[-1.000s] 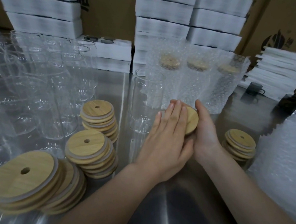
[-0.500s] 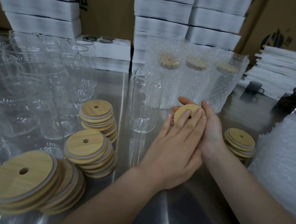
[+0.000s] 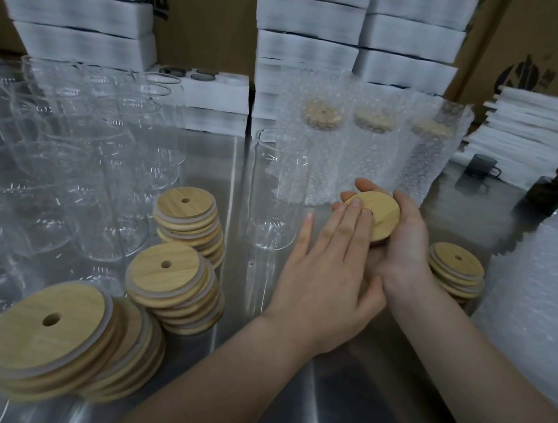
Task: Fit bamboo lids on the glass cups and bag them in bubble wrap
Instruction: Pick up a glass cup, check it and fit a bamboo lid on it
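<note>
Nearby: lid stacks (image 3: 174, 272) | glass cup (image 3: 278, 190) beside left hand (image 3: 325, 278) | bagged cups (image 3: 363, 151) behind

The steel tabletop (image 3: 335, 417) carries a crowd of empty glass cups (image 3: 69, 161) on the left, with three leaning stacks of bamboo lids (image 3: 173, 283) in front of them. A lone glass cup (image 3: 278, 190) stands upright near the middle. A smaller lid stack (image 3: 455, 269) sits to the right, beside a heap of bubble wrap (image 3: 536, 307). Bubble-wrapped cups (image 3: 364, 144) stand at the back.
</note>
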Demonstrator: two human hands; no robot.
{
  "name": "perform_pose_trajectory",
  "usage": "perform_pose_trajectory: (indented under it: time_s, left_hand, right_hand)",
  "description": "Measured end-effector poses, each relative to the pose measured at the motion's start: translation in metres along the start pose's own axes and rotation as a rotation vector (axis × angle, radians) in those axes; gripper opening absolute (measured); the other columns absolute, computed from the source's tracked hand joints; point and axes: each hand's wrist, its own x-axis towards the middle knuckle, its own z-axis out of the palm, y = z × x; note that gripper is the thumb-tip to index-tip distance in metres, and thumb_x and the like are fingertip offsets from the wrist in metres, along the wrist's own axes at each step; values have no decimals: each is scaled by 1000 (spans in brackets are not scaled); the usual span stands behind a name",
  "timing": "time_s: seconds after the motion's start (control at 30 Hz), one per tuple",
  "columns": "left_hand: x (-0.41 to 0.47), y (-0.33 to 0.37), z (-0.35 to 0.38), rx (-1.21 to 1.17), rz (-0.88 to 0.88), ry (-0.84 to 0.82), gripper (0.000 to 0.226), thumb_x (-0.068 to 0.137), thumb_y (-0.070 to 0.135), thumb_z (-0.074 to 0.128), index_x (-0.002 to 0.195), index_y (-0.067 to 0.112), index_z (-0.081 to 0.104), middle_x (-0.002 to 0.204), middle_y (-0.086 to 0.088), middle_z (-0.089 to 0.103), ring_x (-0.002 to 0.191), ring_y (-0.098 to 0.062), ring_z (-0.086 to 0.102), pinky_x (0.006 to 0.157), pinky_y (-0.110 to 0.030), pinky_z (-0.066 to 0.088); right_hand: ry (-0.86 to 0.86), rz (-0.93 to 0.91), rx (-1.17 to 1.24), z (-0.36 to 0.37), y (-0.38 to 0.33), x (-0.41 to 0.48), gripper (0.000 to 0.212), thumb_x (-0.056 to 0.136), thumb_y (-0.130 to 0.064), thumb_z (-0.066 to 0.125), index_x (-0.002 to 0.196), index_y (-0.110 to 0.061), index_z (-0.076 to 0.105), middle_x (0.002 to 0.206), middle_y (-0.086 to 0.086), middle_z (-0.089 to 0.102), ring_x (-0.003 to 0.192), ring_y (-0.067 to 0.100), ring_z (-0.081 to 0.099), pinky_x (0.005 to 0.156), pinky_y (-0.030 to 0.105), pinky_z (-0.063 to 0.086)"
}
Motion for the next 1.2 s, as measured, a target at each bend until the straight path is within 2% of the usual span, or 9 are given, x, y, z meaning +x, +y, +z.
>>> perform_pose_trajectory:
  time_s: [0.2,0.33,0.47,0.57,0.7,0.77,0.9,1.07,1.2]
  left_hand:
    - [1,-8,1,-121,-35,-32,79,87,38,22,154,11,-12,162,-6,-19,147,-12,-24,120,-41,-12]
    - [1,-8,0,-160,2,17,83,79,35,16,152,10,-13,162,-6,-18,147,-12,-24,121,-38,-12]
    - [3,-7,1,-177,47,100,67,92,22,24,154,6,4,164,-8,0,150,-15,-10,123,-39,-3]
    - [5,-8,0,-205,79,169,58,98,3,41,152,4,21,161,-10,16,151,-19,7,123,-37,4]
    - [3,-7,-1,-286,77,288,49,95,-4,47,143,0,41,151,-15,39,144,-26,32,121,-43,22]
    - [1,-4,-1,-402,28,365,43,95,2,50,139,1,49,142,-15,52,136,-24,46,115,-37,34]
    - [2,-2,-6,-773,-290,543,32,94,20,54,123,16,67,98,2,74,89,-7,68,78,-15,50]
    - [8,-9,-12,-1189,-549,601,14,94,14,62,95,26,69,86,-3,75,84,-21,72,83,-50,58]
    - [9,-14,-15,-1234,-570,643,16,95,11,59,90,23,70,82,-2,75,81,-24,72,71,-47,61]
  right_hand:
    - [-68,-13,-146,6,8,-5,50,104,-36,34,90,-11,75,82,7,71,79,14,68,78,25,55]
    - [-90,-3,-213,12,9,-12,49,104,-35,35,94,-8,76,85,7,72,90,21,66,85,31,55]
    - [-122,5,-200,11,6,-17,50,104,-36,33,96,-9,75,79,8,71,79,19,70,68,26,59]
    - [-142,26,-193,11,3,-18,49,105,-35,31,96,-9,72,74,7,70,72,17,69,65,23,58]
    - [-174,76,-184,12,1,-17,50,103,-39,32,89,-9,69,72,8,68,67,16,69,62,23,56]
    - [-198,72,-216,11,1,-16,50,102,-41,33,88,-9,69,73,8,66,68,17,66,66,26,55]
    - [-262,10,-372,8,3,-14,52,102,-46,29,88,-10,63,68,5,59,59,15,56,53,27,41]
    - [-309,-40,-471,4,7,-11,37,96,-40,46,98,-5,59,79,18,53,52,19,49,37,22,31]
    - [-470,-57,-571,-5,3,-8,23,87,-29,65,100,-10,60,70,9,62,49,22,53,36,23,38]
